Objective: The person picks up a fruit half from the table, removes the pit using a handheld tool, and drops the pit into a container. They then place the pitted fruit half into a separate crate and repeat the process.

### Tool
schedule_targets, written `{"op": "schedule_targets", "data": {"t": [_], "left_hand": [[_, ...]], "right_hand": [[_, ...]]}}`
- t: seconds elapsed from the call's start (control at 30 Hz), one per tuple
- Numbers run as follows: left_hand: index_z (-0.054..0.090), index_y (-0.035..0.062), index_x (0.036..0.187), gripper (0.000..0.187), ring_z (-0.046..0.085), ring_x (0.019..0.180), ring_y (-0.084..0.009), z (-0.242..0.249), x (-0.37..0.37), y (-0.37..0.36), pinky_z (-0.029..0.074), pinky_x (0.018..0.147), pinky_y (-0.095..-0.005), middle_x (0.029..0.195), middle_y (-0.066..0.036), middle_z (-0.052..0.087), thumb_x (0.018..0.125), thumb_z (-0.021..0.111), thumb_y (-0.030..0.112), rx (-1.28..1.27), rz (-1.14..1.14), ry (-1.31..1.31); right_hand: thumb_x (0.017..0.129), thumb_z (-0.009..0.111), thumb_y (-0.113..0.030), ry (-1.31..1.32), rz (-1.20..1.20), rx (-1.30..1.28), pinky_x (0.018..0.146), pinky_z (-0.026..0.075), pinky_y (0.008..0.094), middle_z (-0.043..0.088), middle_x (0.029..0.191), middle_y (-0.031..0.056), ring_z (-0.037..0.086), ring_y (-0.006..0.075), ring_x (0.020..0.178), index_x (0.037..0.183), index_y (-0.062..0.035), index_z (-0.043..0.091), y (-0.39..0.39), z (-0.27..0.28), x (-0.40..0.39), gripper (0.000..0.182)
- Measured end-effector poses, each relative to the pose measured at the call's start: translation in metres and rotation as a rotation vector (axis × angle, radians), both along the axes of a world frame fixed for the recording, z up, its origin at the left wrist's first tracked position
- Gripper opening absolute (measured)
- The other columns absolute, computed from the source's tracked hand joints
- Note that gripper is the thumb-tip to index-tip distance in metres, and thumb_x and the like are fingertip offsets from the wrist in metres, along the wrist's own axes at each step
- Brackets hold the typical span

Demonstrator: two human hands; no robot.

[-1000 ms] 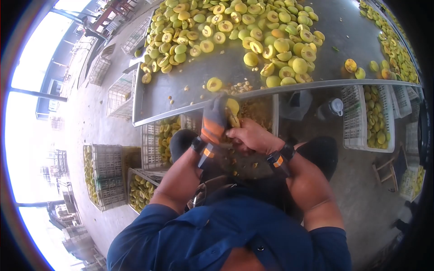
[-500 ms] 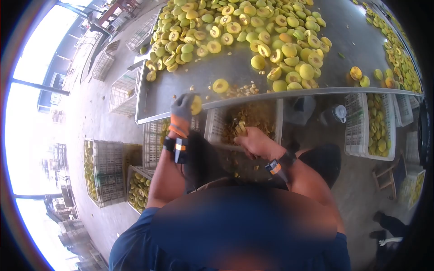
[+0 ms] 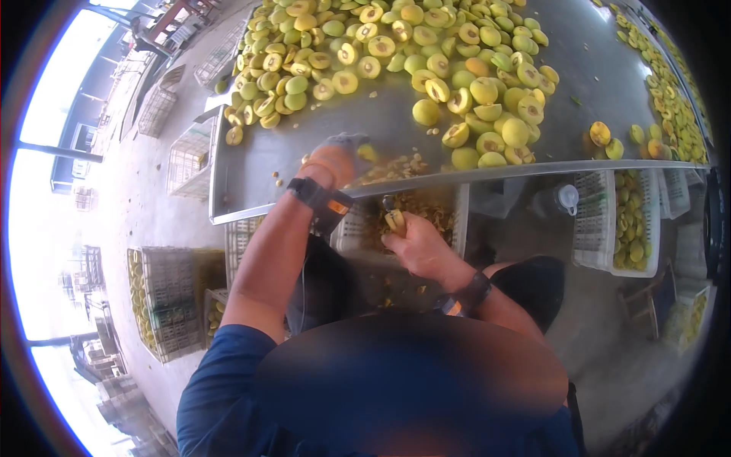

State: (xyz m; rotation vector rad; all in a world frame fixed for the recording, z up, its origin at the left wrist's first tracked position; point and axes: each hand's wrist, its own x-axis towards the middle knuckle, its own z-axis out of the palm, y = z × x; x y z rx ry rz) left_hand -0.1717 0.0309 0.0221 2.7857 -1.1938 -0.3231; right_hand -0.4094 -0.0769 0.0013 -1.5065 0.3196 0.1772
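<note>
My left hand (image 3: 344, 156), in a grey and orange glove, reaches over the metal table (image 3: 266, 160) near its front edge. A yellow-green stone fruit half (image 3: 368, 153) is at its fingertips, partly covered; motion blur hides whether the fingers grip it. Below the edge, my bare right hand (image 3: 420, 245) is closed around a small hand tool (image 3: 394, 219) with a yellowish handle and a dark, metallic-looking tip pointing up. Under the tool stands a white crate (image 3: 460, 221) holding brown pits and scraps. Loose pits (image 3: 406, 166) lie on the table beside my left hand.
A large heap of halved stone fruit (image 3: 381, 46) covers the far part of the table. More halves (image 3: 674, 107) lie along its right side. Crates of fruit stand at the right (image 3: 594, 221) and left (image 3: 171, 297). A lidded clear jug (image 3: 567, 199) is under the table.
My left hand has moved right and forward over the table, to the fruit half lying there. The half it held earlier is no longer seen in it. My right hand keeps the tool, its tip now raised.
</note>
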Motion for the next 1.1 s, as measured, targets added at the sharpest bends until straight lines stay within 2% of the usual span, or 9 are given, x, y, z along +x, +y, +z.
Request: {"op": "schedule_targets", "data": {"t": [0.1, 0.37, 0.53, 0.67, 0.73, 0.8, 0.83, 0.97, 1.1], "left_hand": [[0.075, 0.0152, 0.129, 0.042, 0.073, 0.110, -0.0368, 0.022, -0.002, -0.015, 0.057, 0.097, -0.0450, 0.122, -0.017, 0.077, 0.090, 0.078, 0.031, 0.161, -0.026, 0.124], [0.078, 0.0125, 0.118, 0.030, 0.075, 0.103, -0.0355, -0.010, 0.018, 0.067, 0.058, 0.092, -0.0434, 0.111, -0.017, 0.078, 0.088, 0.079, 0.021, -0.331, 0.223, -0.005], [0.073, 0.0106, 0.131, 0.043, 0.073, 0.112, -0.0374, -0.006, 0.006, 0.067, 0.057, 0.100, -0.0430, 0.119, -0.019, 0.076, 0.090, 0.078, 0.022, -0.337, 0.142, -0.067], [0.065, 0.0121, 0.143, 0.056, 0.070, 0.119, -0.0419, -0.004, -0.016, 0.025, 0.059, 0.100, -0.0484, 0.129, -0.021, 0.072, 0.089, 0.077, 0.021, -0.089, 0.044, -0.016], [0.071, 0.0104, 0.135, 0.047, 0.072, 0.117, -0.0385, -0.014, -0.004, 0.002, 0.060, 0.096, -0.0489, 0.124, -0.021, 0.074, 0.089, 0.074, 0.016, 0.051, -0.074, 0.025], [0.077, 0.0103, 0.122, 0.033, 0.074, 0.113, -0.0362, -0.018, -0.009, -0.001, 0.061, 0.093, -0.0479, 0.119, -0.020, 0.076, 0.090, 0.071, 0.017, 0.108, -0.184, -0.042], [0.079, 0.0103, 0.117, 0.029, 0.075, 0.111, -0.0353, -0.003, -0.014, -0.003, 0.062, 0.092, -0.0469, 0.117, -0.019, 0.077, 0.090, 0.072, 0.019, 0.092, -0.115, 0.014], [0.080, 0.0099, 0.113, 0.029, 0.076, 0.106, -0.0350, -0.003, -0.018, 0.015, 0.062, 0.088, -0.0452, 0.114, -0.016, 0.078, 0.090, 0.073, 0.027, -0.103, 0.060, 0.096], [0.079, 0.0091, 0.107, 0.029, 0.074, 0.096, -0.0375, 0.040, -0.041, 0.101, 0.060, 0.083, -0.0448, 0.106, -0.017, 0.076, 0.089, 0.076, 0.032, -0.620, 0.186, 0.080]], "right_hand": [[0.094, 0.069, -0.019, -0.025, -0.011, -0.075, 0.085, 0.054, 0.0454, 0.074, 0.097, 0.0229, 0.072, 0.0363, 0.092, 0.109, 0.0057, 0.068, 0.000, -0.007, 0.003, 0.029], [0.093, 0.068, -0.022, 0.006, 0.047, -0.108, 0.083, 0.054, 0.0456, 0.073, 0.093, 0.0240, 0.071, 0.0380, 0.088, 0.107, 0.0056, 0.067, 0.009, -0.004, 0.003, 0.031], [0.094, 0.068, -0.022, -0.047, 0.059, -0.157, 0.072, 0.053, 0.0443, 0.070, 0.084, 0.0176, 0.067, 0.0320, 0.073, 0.103, 0.0042, 0.065, 0.019, -0.013, 0.007, 0.027], [0.098, 0.067, -0.018, 0.119, 0.035, -0.062, 0.052, 0.047, 0.0371, 0.063, 0.075, 0.0081, 0.059, 0.0186, 0.056, 0.102, 0.0003, 0.063, 0.029, 0.003, 0.011, 0.019], [0.099, 0.066, -0.017, 0.124, 0.012, 0.008, 0.045, 0.042, 0.0334, 0.059, 0.071, 0.0041, 0.054, 0.0126, 0.050, 0.101, -0.0015, 0.061, 0.032, -0.003, 0.007, 0.016], [0.099, 0.066, -0.017, 0.137, 0.054, -0.124, 0.043, 0.042, 0.0325, 0.055, 0.066, 0.0024, 0.053, 0.0122, 0.047, 0.100, -0.0023, 0.058, 0.034, -0.010, 0.005, 0.016], [0.099, 0.066, -0.017, 0.145, 0.070, -0.172, 0.042, 0.042, 0.0328, 0.055, 0.065, 0.0024, 0.053, 0.0126, 0.046, 0.099, -0.0018, 0.058, 0.035, -0.011, 0.006, 0.017], [0.098, 0.066, -0.018, 0.250, 0.092, -0.274, 0.040, 0.043, 0.0337, 0.054, 0.062, 0.0024, 0.053, 0.0141, 0.043, 0.092, -0.0015, 0.056, 0.040, -0.015, 0.012, 0.020], [0.099, 0.061, -0.021, 0.351, 0.066, -0.278, 0.040, 0.039, 0.0336, 0.052, 0.055, 0.0036, 0.051, 0.0153, 0.042, 0.081, -0.0066, 0.054, 0.041, -0.039, 0.015, 0.024]]}}
